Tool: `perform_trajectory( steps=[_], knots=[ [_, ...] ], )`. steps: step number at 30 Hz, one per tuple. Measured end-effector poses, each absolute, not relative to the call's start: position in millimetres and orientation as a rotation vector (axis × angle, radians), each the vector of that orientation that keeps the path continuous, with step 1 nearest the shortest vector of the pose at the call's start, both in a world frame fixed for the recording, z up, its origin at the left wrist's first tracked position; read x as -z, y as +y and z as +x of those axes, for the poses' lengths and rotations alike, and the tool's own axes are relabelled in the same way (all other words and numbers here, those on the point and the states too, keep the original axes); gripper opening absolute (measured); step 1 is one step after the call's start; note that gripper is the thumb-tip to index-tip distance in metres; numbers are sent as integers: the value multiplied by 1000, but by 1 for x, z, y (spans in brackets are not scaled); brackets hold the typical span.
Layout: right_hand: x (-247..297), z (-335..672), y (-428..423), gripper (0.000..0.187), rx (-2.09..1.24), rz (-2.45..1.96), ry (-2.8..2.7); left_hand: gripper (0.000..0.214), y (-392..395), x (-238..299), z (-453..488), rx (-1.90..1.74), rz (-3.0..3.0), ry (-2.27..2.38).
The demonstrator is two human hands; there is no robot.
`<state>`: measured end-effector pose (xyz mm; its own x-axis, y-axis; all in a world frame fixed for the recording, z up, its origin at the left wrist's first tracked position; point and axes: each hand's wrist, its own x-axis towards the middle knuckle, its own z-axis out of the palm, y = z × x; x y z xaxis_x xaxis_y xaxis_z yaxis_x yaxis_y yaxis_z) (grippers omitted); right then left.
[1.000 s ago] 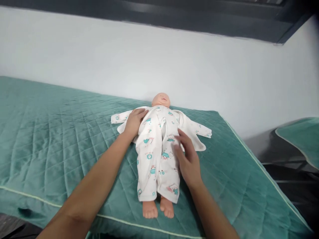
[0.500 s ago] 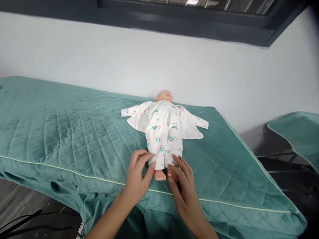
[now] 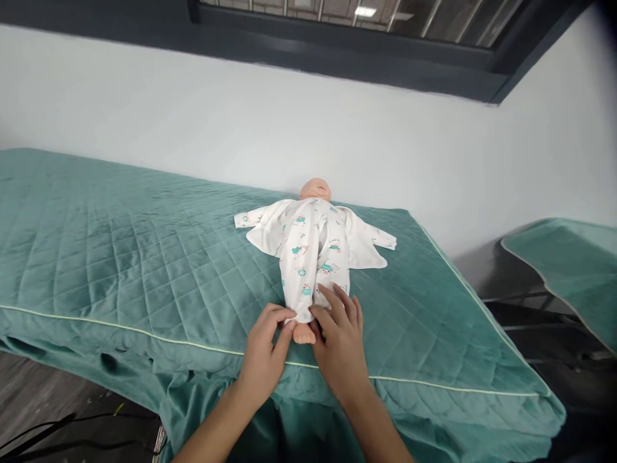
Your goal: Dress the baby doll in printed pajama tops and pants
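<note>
A baby doll [image 3: 314, 190] lies on its back in the centre of the frame, head towards the white wall [image 3: 289, 128] and feet towards the lower edge. It is dressed in a white printed romper [image 3: 308, 254] whose sleeves spread out to either side. It rests on a teal quilted mattress [image 3: 120, 244] that fills the left and middle of the picture. Just below centre, the left hand [image 3: 264, 347] is curled, its thumb and fingertips closed in a pinch on the hem of the romper leg, right beside the doll's bare foot [image 3: 303, 333]. The right hand [image 3: 340, 341] lies touching it on the other side, fingers loosely spread and slightly bent over the lower end of the other romper leg. It covers that foot, and no clear grip shows. A dark window frame [image 3: 337, 51] runs along the top of the frame, and a second teal padded surface [image 3: 569, 270] shows at the right edge.
</note>
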<state>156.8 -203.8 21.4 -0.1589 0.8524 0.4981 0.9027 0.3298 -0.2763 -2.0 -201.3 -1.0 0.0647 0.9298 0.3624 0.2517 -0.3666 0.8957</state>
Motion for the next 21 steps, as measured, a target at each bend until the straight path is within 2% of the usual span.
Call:
perform_trajectory(
  steps=[5, 9, 15, 18, 21],
  knots=[
    [-37, 160, -223, 26, 100, -1362, -2064, 15, -213, 4, -15, -1350, 1700, 1225],
    [-40, 167, -233, 23, -47, -1311, -2064, 14, -219, 9, -17, -1310, 1781, 1263],
    [-18, 195, -233, 26, -336, -1400, -1627, 16, -209, -11, 2, -1400, 2103, 1222],
    [-4, 205, -229, 29, -306, -1472, -1591, 19, -200, -28, 21, -1219, 2328, 1149],
    [4, 208, -225, 24, -222, -1580, -1664, 19, -194, -40, 37, -977, 2472, 1194]
  ],
)
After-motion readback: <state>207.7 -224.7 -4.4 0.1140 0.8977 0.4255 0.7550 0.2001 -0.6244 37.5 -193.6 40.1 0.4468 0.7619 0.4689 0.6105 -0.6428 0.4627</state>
